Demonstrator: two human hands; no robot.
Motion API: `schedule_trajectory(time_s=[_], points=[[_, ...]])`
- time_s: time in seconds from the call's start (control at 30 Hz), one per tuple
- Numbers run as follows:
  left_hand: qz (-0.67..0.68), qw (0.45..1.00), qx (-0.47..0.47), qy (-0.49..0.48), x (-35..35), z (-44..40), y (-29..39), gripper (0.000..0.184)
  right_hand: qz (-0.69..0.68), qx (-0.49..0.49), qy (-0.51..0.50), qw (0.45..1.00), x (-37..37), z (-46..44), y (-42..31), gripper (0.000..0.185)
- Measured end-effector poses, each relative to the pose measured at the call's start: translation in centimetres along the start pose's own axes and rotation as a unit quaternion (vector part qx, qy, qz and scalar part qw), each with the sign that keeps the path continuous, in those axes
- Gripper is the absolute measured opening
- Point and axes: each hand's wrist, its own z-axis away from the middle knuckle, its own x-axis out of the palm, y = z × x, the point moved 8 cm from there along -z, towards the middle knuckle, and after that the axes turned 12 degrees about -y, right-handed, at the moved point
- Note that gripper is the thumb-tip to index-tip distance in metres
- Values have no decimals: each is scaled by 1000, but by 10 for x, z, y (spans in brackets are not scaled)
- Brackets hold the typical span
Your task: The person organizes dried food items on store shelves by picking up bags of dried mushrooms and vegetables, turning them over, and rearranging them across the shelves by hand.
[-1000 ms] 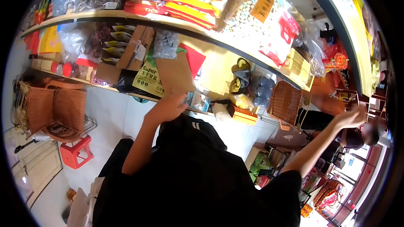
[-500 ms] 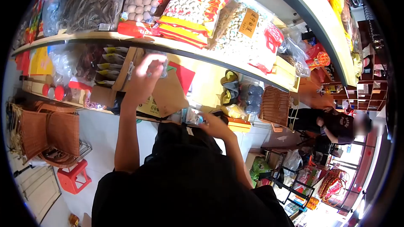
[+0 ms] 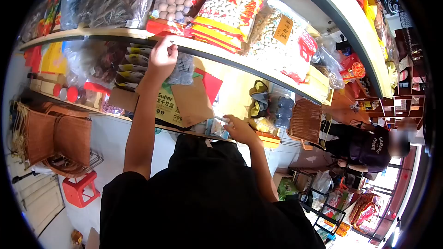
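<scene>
My left hand (image 3: 163,59) is raised at the front edge of the upper shelf (image 3: 120,32), its fingers bent, thumb and forefinger apart, with nothing visible between them. Just below it lies a clear bag of grey pieces (image 3: 182,70). Over the lower shelf's front, my right hand (image 3: 240,130) has its fingers closed at a small pale thing too small to name. Left of that hand, a brown paper piece (image 3: 193,101) overlaps a yellow-green "Super" packet (image 3: 167,106). A red sheet (image 3: 211,85) shows behind the paper.
Bags of nuts (image 3: 226,11) and round dried goods (image 3: 173,4) fill the upper shelf. Wicker baskets stand at the left (image 3: 71,133) and right (image 3: 305,120). A red stool (image 3: 81,189) is on the floor. Another person (image 3: 369,150) is at the right.
My right hand came in from the far right to the lower shelf's front. My left hand rose from the brown paper to the upper shelf's edge. The view has shifted.
</scene>
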Motion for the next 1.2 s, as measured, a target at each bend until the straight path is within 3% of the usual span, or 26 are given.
schedule_trajectory(time_s=[0.13,0.53,0.63,0.77,0.83,0.87,1.03,1.1,1.2], points=[[1,999,22,33,-3,3,-7,19,29,-29,-38,998,34,-11,13,43],[-31,999,22,23,0,-16,-18,9,-21,49,8,999,14,16,41,42],[-47,997,31,58,4,-14,-18,9,-36,39,33,998,26,13,63,45],[-8,986,39,161,4,-4,-28,23,8,55,-18,998,42,9,61,41],[282,944,-37,165,19,-7,-66,25,-14,13,-31,999,46,4,54,40],[361,914,-45,179,25,-7,-71,26,-19,24,-34,999,43,3,52,40],[403,884,-109,212,38,-4,-77,22,-18,19,41,999,34,-10,56,41],[439,858,-112,241,40,-3,-77,21,-26,15,-39,999,38,-11,35,42],[434,851,-151,255,47,0,-81,21,-25,-1,-37,999,37,-14,30,41]])
